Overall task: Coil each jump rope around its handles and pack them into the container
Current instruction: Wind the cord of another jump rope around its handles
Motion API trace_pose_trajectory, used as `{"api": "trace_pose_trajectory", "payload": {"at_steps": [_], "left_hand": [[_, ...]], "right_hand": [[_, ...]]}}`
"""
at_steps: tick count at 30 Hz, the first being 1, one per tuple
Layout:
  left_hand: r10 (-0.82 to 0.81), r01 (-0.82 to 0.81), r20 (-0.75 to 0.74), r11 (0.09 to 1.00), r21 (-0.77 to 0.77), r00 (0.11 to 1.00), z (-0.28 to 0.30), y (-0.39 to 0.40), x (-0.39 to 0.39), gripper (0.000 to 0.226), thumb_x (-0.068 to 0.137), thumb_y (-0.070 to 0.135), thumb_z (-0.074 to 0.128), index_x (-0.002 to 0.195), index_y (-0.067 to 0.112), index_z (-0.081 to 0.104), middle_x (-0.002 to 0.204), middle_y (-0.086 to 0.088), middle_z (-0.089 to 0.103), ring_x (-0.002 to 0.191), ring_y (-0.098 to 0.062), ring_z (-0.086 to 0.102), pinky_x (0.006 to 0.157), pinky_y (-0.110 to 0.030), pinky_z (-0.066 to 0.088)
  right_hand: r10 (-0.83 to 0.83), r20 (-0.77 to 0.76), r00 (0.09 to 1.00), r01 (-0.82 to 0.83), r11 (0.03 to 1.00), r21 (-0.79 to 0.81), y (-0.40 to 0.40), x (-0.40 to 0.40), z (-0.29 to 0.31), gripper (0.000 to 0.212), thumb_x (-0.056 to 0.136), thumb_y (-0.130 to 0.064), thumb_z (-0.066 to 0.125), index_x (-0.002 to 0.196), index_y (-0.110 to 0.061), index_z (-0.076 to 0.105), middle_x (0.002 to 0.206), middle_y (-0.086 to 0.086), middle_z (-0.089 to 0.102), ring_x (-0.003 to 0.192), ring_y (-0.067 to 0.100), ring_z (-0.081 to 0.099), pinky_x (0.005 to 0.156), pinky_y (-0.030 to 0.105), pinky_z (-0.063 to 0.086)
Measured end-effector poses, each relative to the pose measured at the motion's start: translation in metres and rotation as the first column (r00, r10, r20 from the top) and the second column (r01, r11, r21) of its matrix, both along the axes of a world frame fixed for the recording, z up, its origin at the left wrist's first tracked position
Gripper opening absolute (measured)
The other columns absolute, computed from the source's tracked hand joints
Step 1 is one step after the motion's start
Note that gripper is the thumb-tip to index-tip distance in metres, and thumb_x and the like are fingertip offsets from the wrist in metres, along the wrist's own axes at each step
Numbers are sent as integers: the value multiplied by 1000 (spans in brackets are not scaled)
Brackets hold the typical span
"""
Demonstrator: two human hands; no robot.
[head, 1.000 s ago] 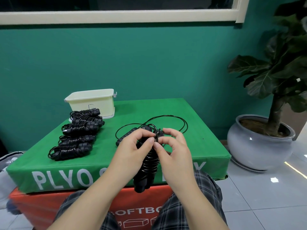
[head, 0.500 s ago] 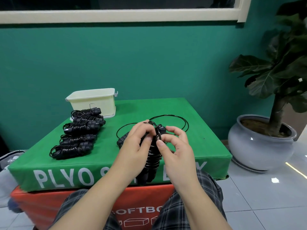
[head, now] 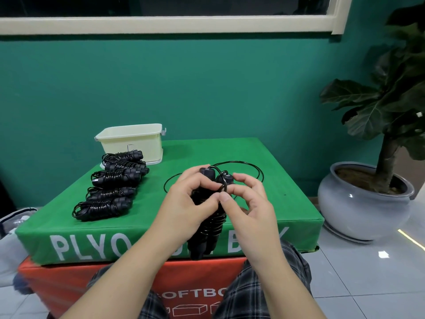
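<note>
A black jump rope (head: 210,217), its two handles held side by side and upright above the near edge of the green plyo box (head: 264,203), is gripped by the left hand (head: 186,208), fingers curled round the coiled handles. A loop of cord is pinched at the handle tops between thumb and forefinger of the right hand (head: 248,203). If that pinch slips, the uncoiled cord lying on the box could spring loose and the wraps slacken. The cream container (head: 133,143) stands well apart, behind five coiled ropes (head: 115,183).

Teal wall (head: 207,88), cream-framed window (head: 165,21), potted plant (head: 386,125), pale tiled floor (head: 368,284).
</note>
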State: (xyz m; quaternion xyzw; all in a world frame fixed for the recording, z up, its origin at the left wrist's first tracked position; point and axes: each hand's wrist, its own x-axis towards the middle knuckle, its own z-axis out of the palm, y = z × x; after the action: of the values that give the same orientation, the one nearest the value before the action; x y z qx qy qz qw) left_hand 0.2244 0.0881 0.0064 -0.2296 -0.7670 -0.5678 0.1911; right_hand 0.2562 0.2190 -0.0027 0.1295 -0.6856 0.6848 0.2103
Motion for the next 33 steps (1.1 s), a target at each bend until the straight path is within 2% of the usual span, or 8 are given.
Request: {"api": "trace_pose_trajectory", "payload": {"at_steps": [5, 13, 17, 21, 25, 27, 30, 33], "left_hand": [[41, -42, -22, 997, -68, 999, -1, 3, 2, 20, 66, 42, 67, 85, 40, 65, 132, 18, 46, 123, 2, 48, 98, -20, 38], [140, -157, -199, 985, -71, 970, -1, 15, 9, 5, 73, 25, 67, 74, 29, 65, 128, 7, 49, 121, 12, 42, 90, -2, 31], [215, -291, -344, 938, -188, 914, -4, 22, 7, 10, 78, 31, 59, 77, 21, 63, 119, 9, 48, 113, 18, 40, 88, -1, 29], [203, -287, -365, 938, -193, 909, -1, 22, 8, 15, 78, 30, 55, 79, 17, 62, 115, 8, 49, 108, 17, 42, 85, -1, 31], [234, -232, -156, 972, 34, 960, 9, 22, 8, 8, 75, 15, 64, 71, 22, 61, 113, 11, 57, 100, 12, 53, 84, -3, 35], [129, -141, 63, 956, 255, 990, 11, 25, 5, 20, 81, 2, 65, 70, 18, 62, 113, 10, 60, 99, 1, 59, 91, -18, 43], [-18, -104, 244, 871, 480, 970, 12, 26, 0, 25, 86, -8, 55, 70, 11, 61, 118, 3, 62, 92, -6, 63, 84, -26, 49], [11, -127, 272, 902, 413, 962, 11, 22, -2, 21, 88, -3, 56, 74, 12, 63, 122, 0, 58, 89, 1, 61, 76, -15, 46]], "right_hand": [[-104, -24, 994, 105, 993, 46, 3, -5, -2, 22, 89, -11, 64, 72, -26, 67, 111, -13, 53, 98, -14, 52, 71, 1, 39], [-170, -39, 985, 171, 985, 11, -3, -10, -11, 21, 84, -35, 52, 77, -18, 62, 105, -15, 52, 103, 4, 55, 88, 24, 44], [-258, -28, 966, 258, 966, 22, -7, -9, -13, 17, 92, -23, 52, 77, -16, 56, 103, -10, 52, 100, -6, 50, 80, 5, 35], [-235, 8, 972, 235, 972, -26, -7, -11, -15, 10, 94, -14, 57, 85, -17, 53, 107, -9, 54, 100, 6, 56, 82, 17, 44], [100, 80, 992, -74, 958, -278, -2, -13, -11, 26, 86, -21, 64, 106, -22, 47, 117, -1, 57, 93, -1, 64, 74, 16, 50], [226, 84, 971, -204, 955, -215, -1, -14, -13, 47, 80, -40, 72, 119, -28, 48, 116, -5, 62, 97, -3, 63, 82, 18, 51], [255, 59, 965, -250, 965, -76, -3, -14, -18, 73, 68, -48, 72, 132, -44, 37, 122, -21, 60, 112, 0, 58, 96, 22, 47], [137, -35, 990, -137, 991, 11, 0, -14, -18, 65, 81, -23, 72, 128, -52, 38, 121, -27, 57, 110, -4, 57, 89, 13, 45]]}}
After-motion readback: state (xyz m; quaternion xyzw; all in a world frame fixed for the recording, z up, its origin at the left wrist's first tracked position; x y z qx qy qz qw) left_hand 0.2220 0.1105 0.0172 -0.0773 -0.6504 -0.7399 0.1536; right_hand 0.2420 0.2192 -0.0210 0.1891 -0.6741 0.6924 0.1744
